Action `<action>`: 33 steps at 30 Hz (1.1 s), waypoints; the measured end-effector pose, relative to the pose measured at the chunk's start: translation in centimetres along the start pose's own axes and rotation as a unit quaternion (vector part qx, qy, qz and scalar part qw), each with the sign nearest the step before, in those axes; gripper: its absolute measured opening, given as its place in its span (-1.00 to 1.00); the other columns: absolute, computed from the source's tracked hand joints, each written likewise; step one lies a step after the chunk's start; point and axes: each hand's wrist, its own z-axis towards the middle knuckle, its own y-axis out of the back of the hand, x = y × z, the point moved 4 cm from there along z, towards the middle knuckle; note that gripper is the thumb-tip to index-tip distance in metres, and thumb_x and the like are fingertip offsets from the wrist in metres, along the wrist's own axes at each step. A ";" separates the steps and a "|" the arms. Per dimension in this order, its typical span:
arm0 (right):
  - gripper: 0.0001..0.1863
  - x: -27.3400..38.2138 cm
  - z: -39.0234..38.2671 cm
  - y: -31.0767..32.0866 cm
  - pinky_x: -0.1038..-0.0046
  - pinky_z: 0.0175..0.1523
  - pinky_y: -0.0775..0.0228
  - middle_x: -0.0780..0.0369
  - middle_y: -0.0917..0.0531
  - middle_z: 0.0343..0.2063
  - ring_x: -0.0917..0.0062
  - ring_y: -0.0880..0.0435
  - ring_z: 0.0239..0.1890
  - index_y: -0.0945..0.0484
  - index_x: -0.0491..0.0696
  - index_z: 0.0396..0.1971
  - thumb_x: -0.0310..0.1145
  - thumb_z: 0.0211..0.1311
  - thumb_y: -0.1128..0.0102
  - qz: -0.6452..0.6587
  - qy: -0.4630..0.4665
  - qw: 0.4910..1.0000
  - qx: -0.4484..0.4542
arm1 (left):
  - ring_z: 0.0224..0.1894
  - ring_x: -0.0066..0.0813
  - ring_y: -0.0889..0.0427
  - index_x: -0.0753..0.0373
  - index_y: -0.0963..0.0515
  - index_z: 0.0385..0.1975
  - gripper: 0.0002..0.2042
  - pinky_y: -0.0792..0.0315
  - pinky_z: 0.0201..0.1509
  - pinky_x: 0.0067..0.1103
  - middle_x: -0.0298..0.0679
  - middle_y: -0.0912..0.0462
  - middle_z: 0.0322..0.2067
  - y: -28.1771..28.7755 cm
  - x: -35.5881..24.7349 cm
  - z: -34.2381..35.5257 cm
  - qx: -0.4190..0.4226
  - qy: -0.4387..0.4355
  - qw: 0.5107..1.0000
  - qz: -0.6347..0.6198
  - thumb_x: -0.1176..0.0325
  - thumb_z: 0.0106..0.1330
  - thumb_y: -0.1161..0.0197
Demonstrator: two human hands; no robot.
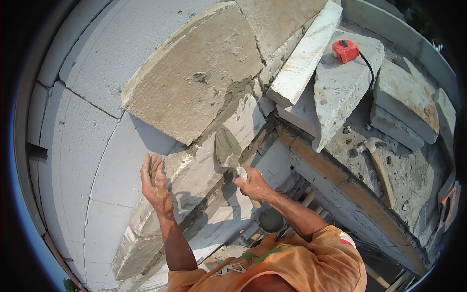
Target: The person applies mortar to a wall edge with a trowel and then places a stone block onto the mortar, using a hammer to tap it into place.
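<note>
My right hand (pixel 252 184) grips the handle of a mortar-smeared trowel (pixel 226 148), whose blade points up against the side of a white block wall (pixel 194 170), just under a large tan-topped block (pixel 194 73). My left hand (pixel 154 181) is raised with flat, spread fingers close to the wall face, to the left of the trowel, and holds nothing. Grey mortar shows in the joint beneath the big block.
A red tape measure (pixel 345 50) lies on a pointed block piece (pixel 340 87) at the upper right. A claw hammer (pixel 377 165) rests on the dusty wall top to the right. Loose cut blocks (pixel 406 104) sit nearby. A dark bucket (pixel 270 220) stands below.
</note>
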 end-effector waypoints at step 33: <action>-0.86 7.7 3.4 10.5 0.54 -0.73 -0.31 0.33 -0.45 -0.58 0.67 -0.41 -0.78 -0.44 -0.15 -0.34 -0.38 0.19 -0.05 0.430 -0.157 0.873 0.167 | 0.28 -0.11 -0.44 0.46 -0.44 0.18 -0.53 -0.30 0.39 -0.27 0.04 -0.45 0.21 5.7 1.1 -5.4 -0.035 0.001 0.992 0.123 0.31 0.36 -0.26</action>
